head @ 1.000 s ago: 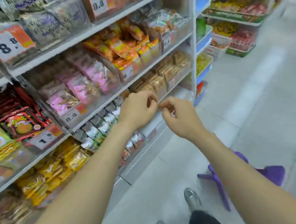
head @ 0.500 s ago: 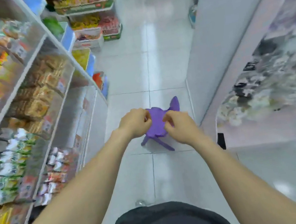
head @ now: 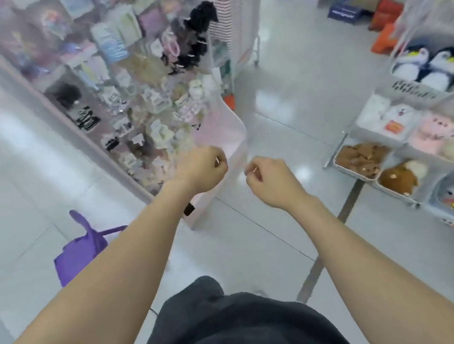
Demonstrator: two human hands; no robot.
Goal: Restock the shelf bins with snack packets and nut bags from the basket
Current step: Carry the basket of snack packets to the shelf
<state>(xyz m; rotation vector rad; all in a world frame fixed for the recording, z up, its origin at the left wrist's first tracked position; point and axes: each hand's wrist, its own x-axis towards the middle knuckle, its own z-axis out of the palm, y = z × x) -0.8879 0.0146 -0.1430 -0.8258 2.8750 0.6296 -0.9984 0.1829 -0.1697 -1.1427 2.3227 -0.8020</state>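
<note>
Both arms reach forward at chest height, and both hands are closed into loose fists with nothing visible in them: the left hand [head: 201,170] has its fingers curled under, knuckles up, and the right hand [head: 272,182] is curled the same way just beside it, the two apart and not touching. The purple basket [head: 81,254] stands on the white tiled floor [head: 286,120] at the lower left, partly hidden behind the left forearm and well apart from either hand; its handle sticks upward, and what is inside cannot be made out. Straight ahead of the left hand rises a pale pink display stand [head: 222,133] hung with hair clips, scrunchies and other small accessories, all blurred. To the right, a wire shelf unit [head: 340,142] carries bins of soft toys: two plush penguins [head: 429,68] in an upper bin, pink plush toys [head: 440,135] below them, and brown plush toys [head: 399,177] in the low trays near the floor. The person's dark clothing [head: 230,329] fills the bottom centre of the view.
</note>
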